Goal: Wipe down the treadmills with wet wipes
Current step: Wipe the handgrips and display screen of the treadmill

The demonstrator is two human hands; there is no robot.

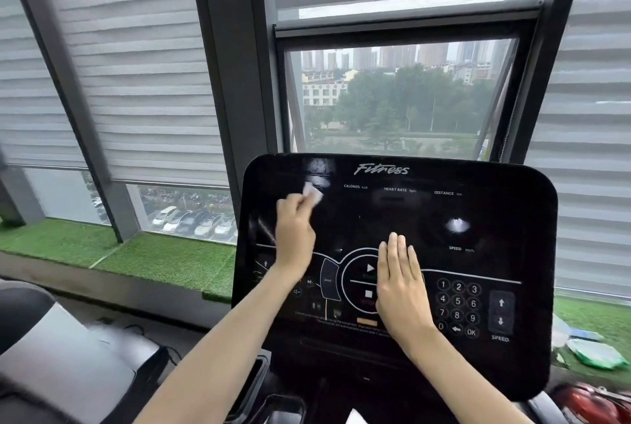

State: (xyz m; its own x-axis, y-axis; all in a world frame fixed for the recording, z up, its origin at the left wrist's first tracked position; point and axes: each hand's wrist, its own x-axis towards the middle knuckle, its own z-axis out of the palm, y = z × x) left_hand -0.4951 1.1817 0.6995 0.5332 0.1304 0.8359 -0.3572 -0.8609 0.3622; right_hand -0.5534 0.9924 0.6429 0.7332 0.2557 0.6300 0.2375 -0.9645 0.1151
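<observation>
The white wet wipe [313, 193] lies bunched against the black treadmill console [512, 218], in the upper left part of its glossy face, below and left of the "Fitness" logo [381, 170]. The left hand [294, 235] grips it, with its fingers [290, 205] curled and clamped on the wipe so that only a crumpled corner shows beyond them. Just above the wipe the panel has a pale sheen.

The right hand [400, 287] rests flat on the lower middle of the console, its fingers [396, 253] straight and held together. It covers the right side of the round ring [358, 282] that holds the play triangle and the stop square.

Across the top of the panel are the labels "CALORIES kcal", "HEART RATE bpm" and "DISTANCE km"; lower right reads "SPEED". Right of the flat hand sits a number keypad [458, 302] with 1 to 9, then 0, a back arrow and "OK". Beside it, near the right edge, are up and down arrows [501, 312] over a second "SPEED".

Behind the console a window [399, 99] shows trees and tower blocks, with striped blinds [143, 65] on either side. A ledge of artificial grass [164, 259] runs under the glass. Parked cars [191, 220] show through the lower left pane. On the grass at the right lies a pale green packet [597, 353], too blurred to read.
</observation>
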